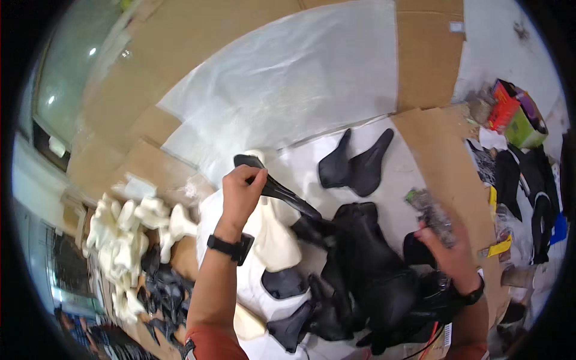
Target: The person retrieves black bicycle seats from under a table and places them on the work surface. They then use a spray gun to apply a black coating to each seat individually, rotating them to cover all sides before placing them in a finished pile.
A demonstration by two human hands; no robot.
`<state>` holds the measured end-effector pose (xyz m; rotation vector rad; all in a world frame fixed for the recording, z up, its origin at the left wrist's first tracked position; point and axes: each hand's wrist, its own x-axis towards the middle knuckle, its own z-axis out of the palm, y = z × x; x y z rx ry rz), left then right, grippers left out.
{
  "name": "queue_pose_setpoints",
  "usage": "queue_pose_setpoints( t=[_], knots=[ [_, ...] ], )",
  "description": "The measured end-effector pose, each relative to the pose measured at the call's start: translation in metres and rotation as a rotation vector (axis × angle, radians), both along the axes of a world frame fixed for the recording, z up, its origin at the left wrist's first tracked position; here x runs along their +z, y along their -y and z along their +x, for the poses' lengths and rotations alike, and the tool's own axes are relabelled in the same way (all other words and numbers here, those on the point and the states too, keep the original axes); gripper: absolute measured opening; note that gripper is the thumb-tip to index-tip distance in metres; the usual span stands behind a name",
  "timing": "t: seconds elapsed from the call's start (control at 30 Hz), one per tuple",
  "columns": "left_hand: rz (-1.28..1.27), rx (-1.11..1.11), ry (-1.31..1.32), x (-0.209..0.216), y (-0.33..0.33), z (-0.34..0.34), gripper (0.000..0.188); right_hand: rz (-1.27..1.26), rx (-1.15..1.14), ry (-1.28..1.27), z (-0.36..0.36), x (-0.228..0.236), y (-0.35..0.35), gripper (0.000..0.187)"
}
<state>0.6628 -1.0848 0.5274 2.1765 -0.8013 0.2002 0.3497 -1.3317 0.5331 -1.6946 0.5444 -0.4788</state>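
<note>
My left hand (243, 195) is closed, pinching the edge of a long, thin black piece (288, 197) that slants down to the right. Just below it sits a cream foam saddle pad (273, 237). My right hand (450, 258) is wrapped round a mottled grey, fuzzy-looking thing with a green end (437, 219); blur hides its kind. Between my hands a heap of black saddle-shaped pieces (372, 258) spreads toward me over the white sheet. Farther off, two joined black flaps (357, 165) lie by themselves.
A pile of cream foam pads (117, 240) stands at the left, with black scraps (168, 294) beside it. Cardboard (432, 141) and clear plastic sheeting (300, 78) cover the far side. At the right are a red and green box (519, 117) and black strips (528, 180).
</note>
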Motion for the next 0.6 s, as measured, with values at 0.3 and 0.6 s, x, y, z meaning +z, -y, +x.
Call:
queue_pose_setpoints(
  t=[0.3,0.6],
  knots=[
    [0.020,0.071,0.107,0.099,-0.219,-0.180,0.061,-0.219,-0.127,0.242,-0.090,0.137,-0.096,0.029],
    [-1.171,0.477,-0.683,-0.038,-0.344,-0.243,0.045,-0.167,0.538,-0.099,-0.200,0.143,-0.203,0.051]
  ],
)
